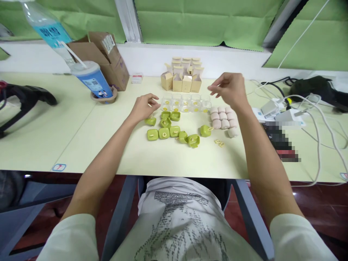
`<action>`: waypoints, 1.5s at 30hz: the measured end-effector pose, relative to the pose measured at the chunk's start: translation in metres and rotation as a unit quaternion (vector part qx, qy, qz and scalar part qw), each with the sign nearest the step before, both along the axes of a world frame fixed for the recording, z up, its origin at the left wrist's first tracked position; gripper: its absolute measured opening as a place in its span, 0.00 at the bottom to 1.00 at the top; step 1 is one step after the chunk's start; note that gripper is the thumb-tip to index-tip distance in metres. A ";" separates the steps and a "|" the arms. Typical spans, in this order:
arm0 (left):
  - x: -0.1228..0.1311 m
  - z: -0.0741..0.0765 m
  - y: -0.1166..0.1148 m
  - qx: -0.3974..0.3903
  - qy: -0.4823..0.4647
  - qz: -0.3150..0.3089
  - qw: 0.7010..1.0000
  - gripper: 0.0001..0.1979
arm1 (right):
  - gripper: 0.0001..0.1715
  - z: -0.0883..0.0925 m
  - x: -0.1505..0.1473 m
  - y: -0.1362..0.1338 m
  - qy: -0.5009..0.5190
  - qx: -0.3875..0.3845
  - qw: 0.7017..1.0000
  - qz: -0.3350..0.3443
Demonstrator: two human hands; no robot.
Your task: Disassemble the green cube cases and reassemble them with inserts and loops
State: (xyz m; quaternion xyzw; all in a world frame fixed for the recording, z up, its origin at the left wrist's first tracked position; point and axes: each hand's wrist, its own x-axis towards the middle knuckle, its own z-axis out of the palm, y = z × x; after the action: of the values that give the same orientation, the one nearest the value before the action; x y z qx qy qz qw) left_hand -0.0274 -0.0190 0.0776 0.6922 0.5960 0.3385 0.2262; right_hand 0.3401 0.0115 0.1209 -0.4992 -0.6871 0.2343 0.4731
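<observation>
left hand lay beside clear containers, fingers apart, right hand was raised above desk, finger closure indiscernible

Upper left: bottle, cup, open carton. Right side: white chargers, cables. Top edge: green sheets.

No lettering can be read for certain: the bottle and cup at upper left, the desk sticker at lower left (one small red mark) and the shirt at bottom centre all carry blurred print.
</observation>
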 end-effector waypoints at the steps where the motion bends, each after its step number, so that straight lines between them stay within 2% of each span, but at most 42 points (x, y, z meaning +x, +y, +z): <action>1: 0.001 0.002 0.008 0.010 -0.020 0.018 1.000 0.14 | 0.22 0.004 0.010 0.005 0.007 0.010 1.000 -0.018; 3: 0.007 0.007 0.025 -0.003 -0.068 0.053 0.996 0.15 | 0.25 0.009 0.021 0.015 0.013 0.013 0.999 -0.039; 6: 0.018 0.015 0.047 -0.099 -0.126 0.085 0.983 0.22 | 0.29 0.005 0.019 0.027 -0.010 -0.021 0.999 -0.046; 8: 0.025 0.018 0.056 -0.151 -0.146 0.089 0.974 0.25 | 0.26 0.000 0.011 0.031 -0.051 -0.039 0.997 -0.033; 13: 0.030 0.019 0.062 -0.163 -0.139 0.092 0.972 0.24 | 0.15 -0.001 -0.001 0.026 -0.128 -0.054 0.990 0.002; 18: 0.031 0.023 0.059 -0.184 -0.114 0.069 0.974 0.29 | 0.07 -0.003 0.004 0.030 -0.215 -0.045 0.975 -0.043; 21: 0.032 0.025 0.057 -0.187 -0.105 0.063 0.975 0.30 | 0.17 -0.012 0.008 0.037 -0.237 -0.074 0.967 -0.052; 25: 0.033 0.026 0.057 -0.187 -0.105 0.059 0.975 0.25 | 0.32 -0.021 0.009 0.042 -0.271 -0.110 0.955 -0.043; 31: 0.036 0.028 0.057 -0.182 -0.091 0.060 0.977 0.12 | 0.40 -0.035 0.005 0.049 -0.306 -0.120 0.944 -0.017; 33: 0.037 0.029 0.056 -0.178 -0.083 0.055 0.979 0.10 | 0.42 -0.040 0.004 0.051 -0.319 -0.112 0.941 -0.016; 41: 0.039 0.035 0.051 -0.194 -0.044 0.047 0.979 0.07 | 0.41 -0.043 0.006 0.051 -0.317 -0.110 0.942 -0.009; 43: 0.036 0.036 0.051 -0.187 -0.026 0.051 0.981 0.07 | 0.38 -0.041 0.006 0.049 -0.315 -0.103 0.943 -0.010; 45: 0.033 0.039 0.052 -0.158 -0.004 0.058 0.986 0.11 | 0.33 -0.035 0.004 0.045 -0.306 -0.076 0.949 -0.021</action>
State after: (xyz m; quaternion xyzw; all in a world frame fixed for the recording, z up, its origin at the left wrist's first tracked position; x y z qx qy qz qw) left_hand 0.0054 0.0330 0.1167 0.6110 0.6801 0.2550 0.3149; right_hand 0.3443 0.0562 0.0862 -0.5955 -0.7686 0.1116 0.2053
